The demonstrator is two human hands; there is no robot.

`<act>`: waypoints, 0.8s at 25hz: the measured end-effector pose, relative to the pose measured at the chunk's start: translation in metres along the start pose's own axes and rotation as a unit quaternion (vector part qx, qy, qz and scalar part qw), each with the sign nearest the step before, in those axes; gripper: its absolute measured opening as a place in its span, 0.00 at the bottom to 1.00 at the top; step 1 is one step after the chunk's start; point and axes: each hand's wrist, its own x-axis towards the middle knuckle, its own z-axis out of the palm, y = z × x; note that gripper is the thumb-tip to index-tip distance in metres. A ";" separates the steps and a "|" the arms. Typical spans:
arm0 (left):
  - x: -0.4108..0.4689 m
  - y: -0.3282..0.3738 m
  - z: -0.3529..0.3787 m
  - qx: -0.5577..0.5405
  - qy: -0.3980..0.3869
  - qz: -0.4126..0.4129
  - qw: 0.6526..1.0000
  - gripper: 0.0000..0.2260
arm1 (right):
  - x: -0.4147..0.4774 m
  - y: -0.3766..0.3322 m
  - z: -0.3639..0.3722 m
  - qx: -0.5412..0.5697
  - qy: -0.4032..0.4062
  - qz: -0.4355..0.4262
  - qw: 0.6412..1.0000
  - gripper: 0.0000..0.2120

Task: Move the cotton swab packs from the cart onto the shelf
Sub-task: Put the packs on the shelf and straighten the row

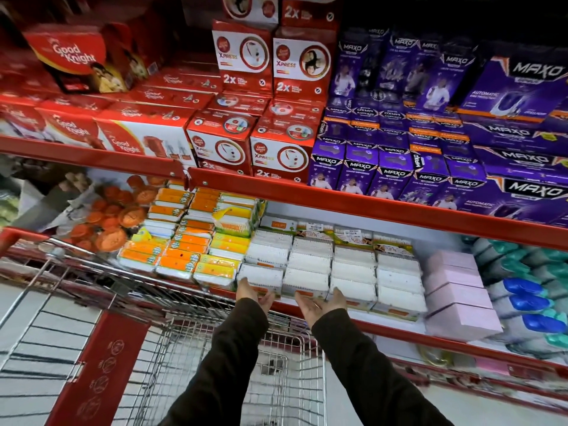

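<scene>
Dark-sleeved arms reach over wire shopping cart [276,364] w/ red trim. Left hand [253,292] and right hand [319,304] are palm-up, fingers spread, holding nothing, at front edge of red metal shelf [399,332]. Clear packs of white cotton swabs [332,265] sit stacked in rows on shelf; left hand touches the front-left pack. Red and purple boxes fill upper shelf.

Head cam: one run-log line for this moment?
phase: placing on shelf | left hand: open, at front white swab pack | right hand: open, below next pack | cart: no packs visible
</scene>
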 end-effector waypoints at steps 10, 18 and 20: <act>0.002 0.014 0.007 0.055 -0.027 -0.022 0.998 0.25 | -0.004 0.005 0.006 -0.026 0.019 -0.023 0.999 0.33; 0.007 -0.021 0.014 0.684 -0.064 0.510 0.517 0.20 | -0.007 -0.011 -0.007 -0.732 0.037 -0.541 0.411 0.13; 0.021 -0.023 0.025 0.769 -0.062 0.485 0.413 0.28 | 0.007 -0.034 -0.006 -0.804 0.075 -0.504 0.305 0.24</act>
